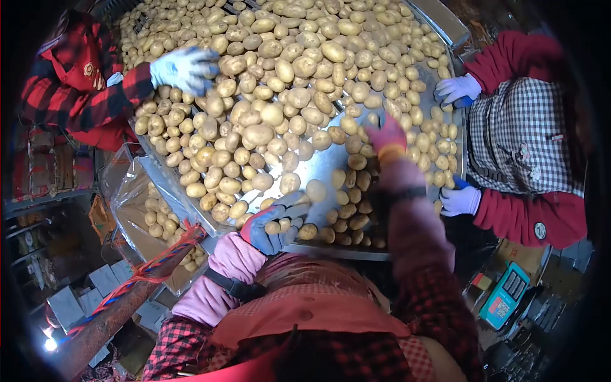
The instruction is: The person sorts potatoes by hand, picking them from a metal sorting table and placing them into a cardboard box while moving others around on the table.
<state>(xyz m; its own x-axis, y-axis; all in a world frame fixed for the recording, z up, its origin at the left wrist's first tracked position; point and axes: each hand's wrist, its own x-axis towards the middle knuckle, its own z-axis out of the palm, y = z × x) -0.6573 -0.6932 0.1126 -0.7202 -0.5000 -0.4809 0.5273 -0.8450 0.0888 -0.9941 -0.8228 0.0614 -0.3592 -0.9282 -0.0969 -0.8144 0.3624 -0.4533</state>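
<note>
My left hand, in a grey-blue and red glove, is at the near edge of the metal sorting table. Two small potatoes lie in its curled fingers, with more potatoes close around it. Reaching farther across, my right hand wears a pinkish-red glove with an orange cuff. It is over potatoes right of the bare metal patch; motion blur hides how its fingers are set. A broad heap of potatoes covers most of the table.
At the left, a co-worker's white-gloved hand is over the heap. Another co-worker's lavender gloves rest at the right edge. A plastic-lined box with potatoes, a rope-wrapped bar and a teal scale are nearby.
</note>
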